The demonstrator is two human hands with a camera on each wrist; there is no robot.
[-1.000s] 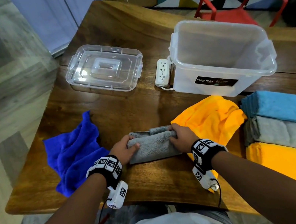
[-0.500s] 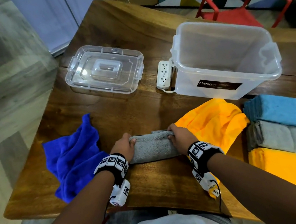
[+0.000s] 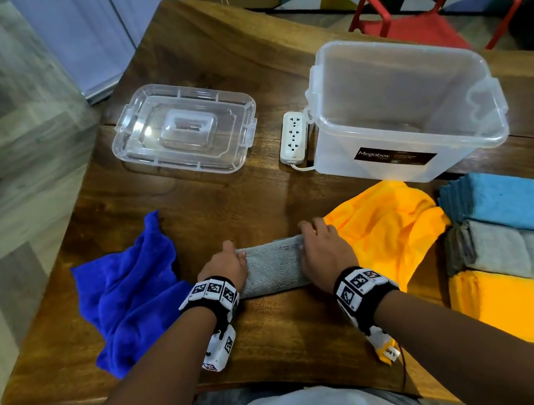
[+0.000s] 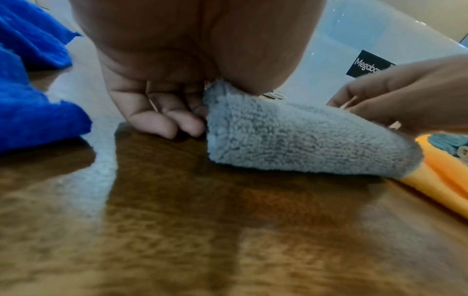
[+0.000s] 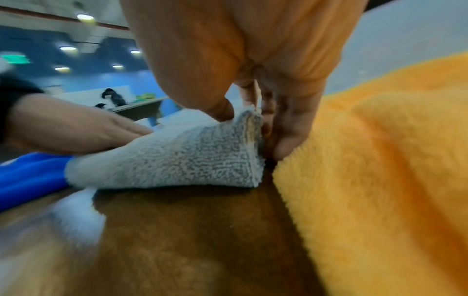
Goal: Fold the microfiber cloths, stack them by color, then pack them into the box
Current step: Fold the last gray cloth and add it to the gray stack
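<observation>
Both hands are on it: the left hand [image 3: 225, 267] pinches the left end of the folded grey microfiber cloth [image 3: 273, 267], thumb on top, fingers [image 4: 162, 118] curled underneath, and the right hand [image 3: 323, 256] pinches the right end the same way. The cloth lies on the wooden table [image 3: 278, 336], between a crumpled blue cloth [image 3: 126, 292] and a loose orange cloth [image 3: 391, 229]. It looks soft, light and floppy, so gripping both ends should keep the layers from sliding open. Beyond stands the open clear plastic box [image 3: 408, 112]; its black label reads "Megabox", the smaller print illegible.
</observation>
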